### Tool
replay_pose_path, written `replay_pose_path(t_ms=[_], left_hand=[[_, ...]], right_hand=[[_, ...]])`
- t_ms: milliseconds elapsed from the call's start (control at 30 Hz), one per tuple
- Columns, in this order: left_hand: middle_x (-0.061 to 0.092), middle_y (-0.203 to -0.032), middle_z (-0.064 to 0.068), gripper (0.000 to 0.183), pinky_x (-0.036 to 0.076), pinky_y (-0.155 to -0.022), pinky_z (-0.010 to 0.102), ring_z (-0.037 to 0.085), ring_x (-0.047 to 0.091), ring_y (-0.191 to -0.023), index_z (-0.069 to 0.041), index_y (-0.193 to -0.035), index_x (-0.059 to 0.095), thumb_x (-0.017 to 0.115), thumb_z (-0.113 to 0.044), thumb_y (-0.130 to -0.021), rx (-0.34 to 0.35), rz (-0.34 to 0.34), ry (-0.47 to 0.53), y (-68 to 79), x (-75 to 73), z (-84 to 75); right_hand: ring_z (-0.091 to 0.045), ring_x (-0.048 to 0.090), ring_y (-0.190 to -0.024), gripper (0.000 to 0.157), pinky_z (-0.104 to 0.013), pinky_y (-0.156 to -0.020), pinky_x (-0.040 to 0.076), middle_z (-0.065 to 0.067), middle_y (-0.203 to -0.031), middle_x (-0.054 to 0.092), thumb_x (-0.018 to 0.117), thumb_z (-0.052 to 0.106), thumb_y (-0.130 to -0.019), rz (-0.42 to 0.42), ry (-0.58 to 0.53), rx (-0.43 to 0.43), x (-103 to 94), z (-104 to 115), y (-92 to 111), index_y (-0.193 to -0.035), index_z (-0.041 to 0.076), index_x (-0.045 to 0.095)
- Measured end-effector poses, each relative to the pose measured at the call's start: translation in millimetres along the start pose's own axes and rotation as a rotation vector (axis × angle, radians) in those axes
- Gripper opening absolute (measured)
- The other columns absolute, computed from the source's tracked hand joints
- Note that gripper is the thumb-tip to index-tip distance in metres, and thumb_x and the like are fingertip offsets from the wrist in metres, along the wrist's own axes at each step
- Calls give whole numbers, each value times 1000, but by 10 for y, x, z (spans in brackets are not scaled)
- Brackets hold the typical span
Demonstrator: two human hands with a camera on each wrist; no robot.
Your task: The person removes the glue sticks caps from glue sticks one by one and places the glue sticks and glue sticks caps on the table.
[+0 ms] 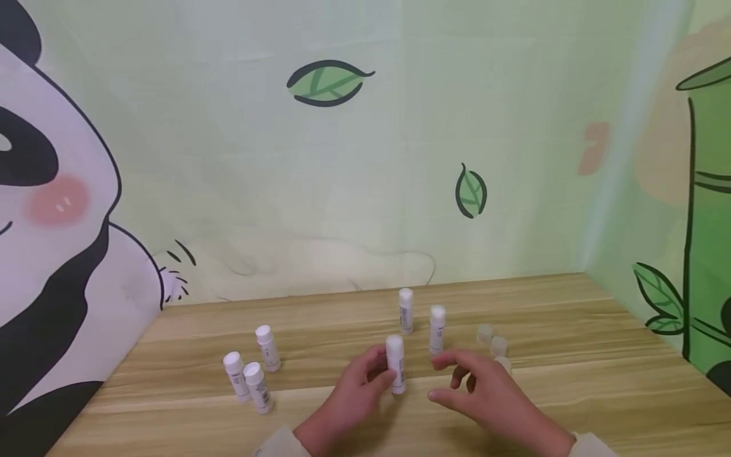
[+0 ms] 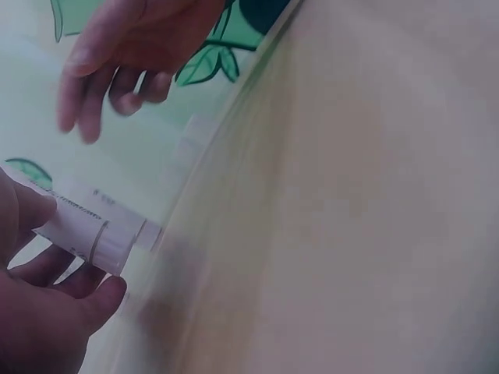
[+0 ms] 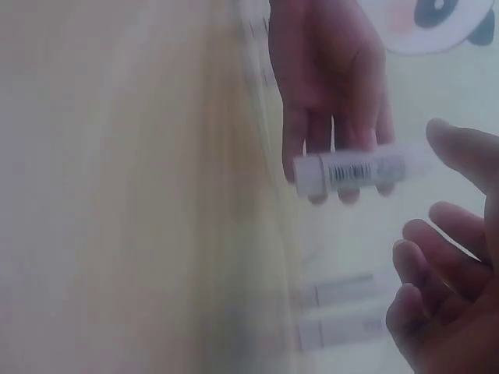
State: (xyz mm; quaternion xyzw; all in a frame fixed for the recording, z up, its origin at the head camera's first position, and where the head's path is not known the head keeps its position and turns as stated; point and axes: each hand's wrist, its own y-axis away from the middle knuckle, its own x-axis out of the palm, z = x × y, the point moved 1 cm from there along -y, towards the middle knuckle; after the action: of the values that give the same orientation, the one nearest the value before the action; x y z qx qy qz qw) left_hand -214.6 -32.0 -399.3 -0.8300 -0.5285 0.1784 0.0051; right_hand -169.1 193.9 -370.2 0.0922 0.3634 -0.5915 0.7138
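The left hand [image 1: 362, 381] is gripping a white tube [image 1: 395, 365] midway between the table's [image 1: 325, 317] side edges; the right hand [image 1: 488, 390] is hovering beside it, thumb and index finger parting wide, holding nothing. The right wrist view is catching a barcode [image 3: 350, 172] that the head view is leaving too small to read! Counting up: three tubes [image 1: 266, 349] are standing toward the left edge, two more [image 1: 406, 312] nearer the back edge, and three translucent caps [image 1: 485, 333] are lying rightward. The held tube is pointing plain end up, long axis nearly vertical.
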Motion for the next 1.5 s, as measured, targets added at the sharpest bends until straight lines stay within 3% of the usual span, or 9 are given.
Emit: replay_pose_path(t_ms=[100,267,500,867,1133,1500], left_hand=[[63,-124,18,36,45,-95,22,22,58,-115,-6,-133,52,55,-15,-99,23,45,23,108,23,-17],[62,-127,15,37,44,-95,20,17,57,-115,-8,-134,52,55,-18,-99,7,128,82,270,83,-65],[60,-130,16,38,45,-94,18,10,58,-114,-5,-134,52,56,-17,-98,-16,230,143,404,146,-141],[60,-126,20,38,49,-88,17,7,60,-106,-3,-134,50,54,-17,-99,-35,303,218,476,216,-163],[61,-126,16,36,49,-85,17,8,61,-104,-6,-133,52,54,-19,-99,-66,303,222,471,230,-137],[54,-131,29,40,46,-92,18,1,57,-112,-1,-136,46,50,-18,-101,54,360,204,459,225,-117]], right_hand=[[-3,55,-80,40,-21,-63,47,-4,-113,68,76,37,-81,26,-62,-34,78,65,33,-116,20,65],[-4,56,-80,41,-21,-62,47,-7,-111,66,75,36,-83,56,-157,-75,179,165,95,-119,20,63],[-2,55,-75,37,-19,-57,45,3,-103,67,75,36,-83,-6,-161,-108,234,228,123,-116,22,64],[2,50,-68,27,-19,-52,44,2,-85,63,74,24,-86,-50,-202,-181,290,246,159,-109,12,66],[3,49,-66,26,-18,-51,44,3,-82,62,74,23,-85,-62,-198,-187,300,235,168,-107,11,67],[4,49,-65,24,-18,-51,44,4,-81,62,75,23,-85,-92,-183,-208,299,256,165,-105,14,68]])
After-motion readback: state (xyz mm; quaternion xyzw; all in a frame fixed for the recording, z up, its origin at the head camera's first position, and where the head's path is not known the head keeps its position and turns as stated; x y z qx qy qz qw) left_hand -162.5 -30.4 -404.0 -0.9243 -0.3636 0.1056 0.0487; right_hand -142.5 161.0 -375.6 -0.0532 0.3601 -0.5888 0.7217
